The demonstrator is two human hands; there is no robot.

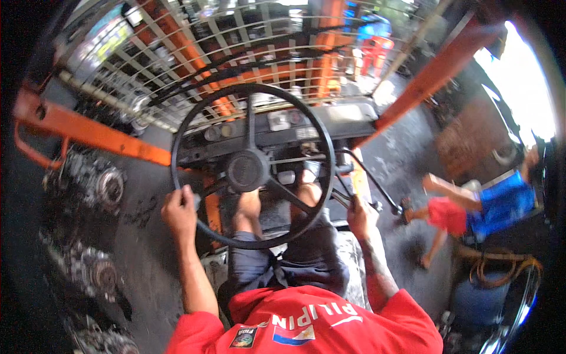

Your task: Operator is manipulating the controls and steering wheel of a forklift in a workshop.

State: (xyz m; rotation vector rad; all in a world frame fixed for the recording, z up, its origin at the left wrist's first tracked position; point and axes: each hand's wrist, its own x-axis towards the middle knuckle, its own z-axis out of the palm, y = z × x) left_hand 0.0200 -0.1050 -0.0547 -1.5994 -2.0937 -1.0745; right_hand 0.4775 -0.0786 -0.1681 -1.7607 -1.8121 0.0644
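Note:
A black steering wheel (247, 169) fills the middle, over my bare lower legs. My left hand (180, 209) is closed at the wheel's lower-left rim, apparently round a small grey grip there. My right hand (361, 215) is closed on a control lever (348, 194) right of the wheel. Behind the wheel runs a dark dashboard (340, 123) with gauges and switches. A long, bent black lever (383, 183) stands just beyond my right hand, its lower end near the floor at the right.
Orange posts (427, 76) and a wire mesh guard (277, 47) frame the cab. Metal machine parts (109, 189) lie on the left floor. Right, a person in blue and red (495, 200) is close beside the vehicle, near a blue drum (480, 301) and orange hose. Another person (374, 35) stands beyond the mesh.

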